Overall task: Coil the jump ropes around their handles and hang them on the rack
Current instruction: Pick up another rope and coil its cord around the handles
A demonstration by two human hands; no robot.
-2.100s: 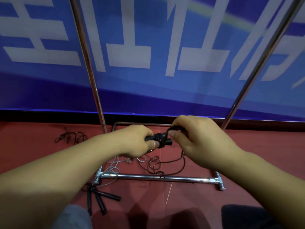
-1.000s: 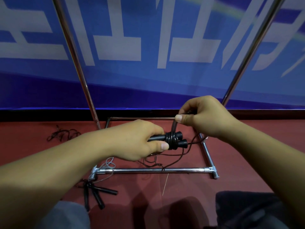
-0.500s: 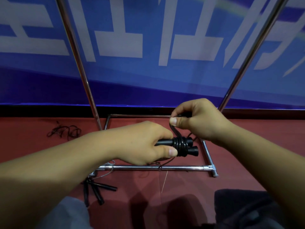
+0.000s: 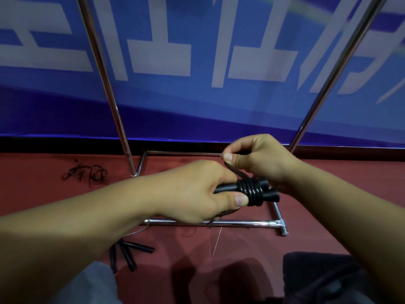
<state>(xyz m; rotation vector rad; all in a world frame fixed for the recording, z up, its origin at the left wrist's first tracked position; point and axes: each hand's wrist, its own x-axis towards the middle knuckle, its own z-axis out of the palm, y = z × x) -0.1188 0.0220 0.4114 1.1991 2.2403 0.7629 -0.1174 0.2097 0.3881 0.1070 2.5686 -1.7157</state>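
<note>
Our forearms reach forward from both sides and meet mid-view. Our left hand grips, fingers curled, thumb laid flat along the front. Our right hand, slightly higher, pinches between thumb and forefinger.

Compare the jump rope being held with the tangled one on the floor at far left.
The held jump rope sits above the floor, gripped by the left hand; the tangled rope lies untouched on the red floor. The held one's cord is wound in tight turns round its paired handles, its end pinched by the right hand; the tangled one sprawls in loose loops. Both are black.
</note>
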